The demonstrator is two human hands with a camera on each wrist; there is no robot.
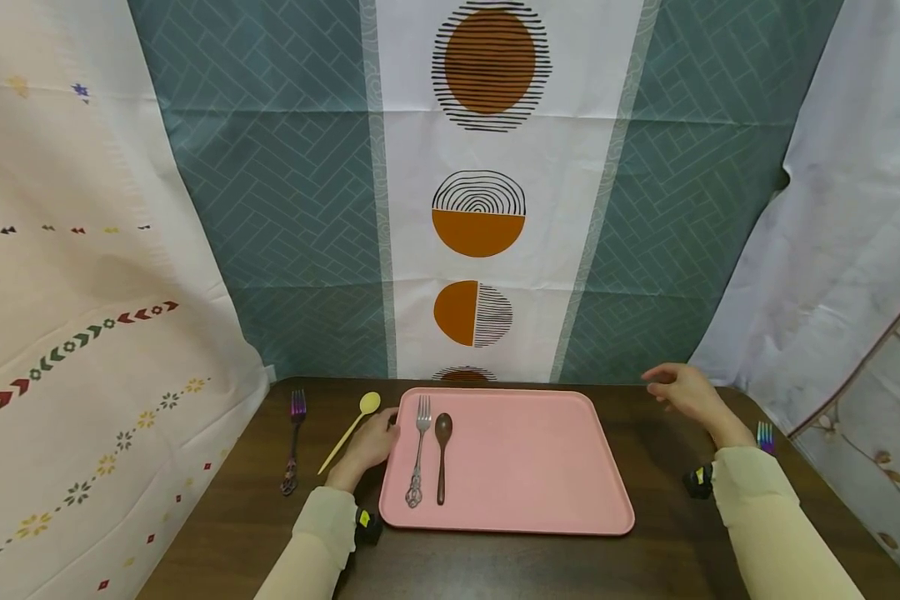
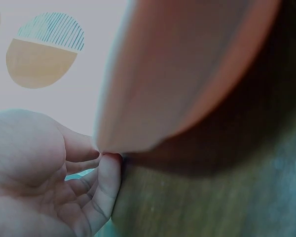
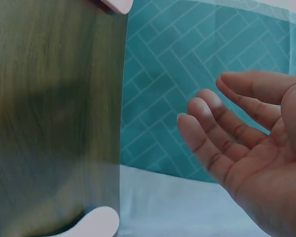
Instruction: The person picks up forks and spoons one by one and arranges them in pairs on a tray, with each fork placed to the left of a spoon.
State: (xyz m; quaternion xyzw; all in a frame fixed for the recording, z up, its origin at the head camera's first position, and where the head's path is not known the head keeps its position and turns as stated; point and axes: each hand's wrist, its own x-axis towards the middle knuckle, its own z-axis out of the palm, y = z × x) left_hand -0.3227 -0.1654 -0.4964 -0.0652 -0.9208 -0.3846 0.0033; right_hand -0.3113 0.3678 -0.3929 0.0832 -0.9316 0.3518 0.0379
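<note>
A pink tray (image 1: 525,467) lies on the dark wooden table. My left hand (image 1: 373,440) is at its left edge; in the left wrist view, the thumb and fingers of the left hand (image 2: 44,173) pinch the tray's rim (image 2: 138,98). Inside the tray, on its left side, a silver fork (image 1: 420,450) with an ornate handle lies beside a brown spoon (image 1: 442,458). To the right of the tray, my right hand (image 1: 686,393) is held above the table's far side. In the right wrist view, the fingers of the right hand (image 3: 256,133) are loosely bent around nothing.
Left of the tray lie a yellow spoon (image 1: 351,429) and a dark fork with purple tines (image 1: 295,442). A rainbow-coloured fork (image 1: 765,437) at the right is partly hidden by my right sleeve. A patterned curtain (image 1: 480,200) hangs behind the table's back edge.
</note>
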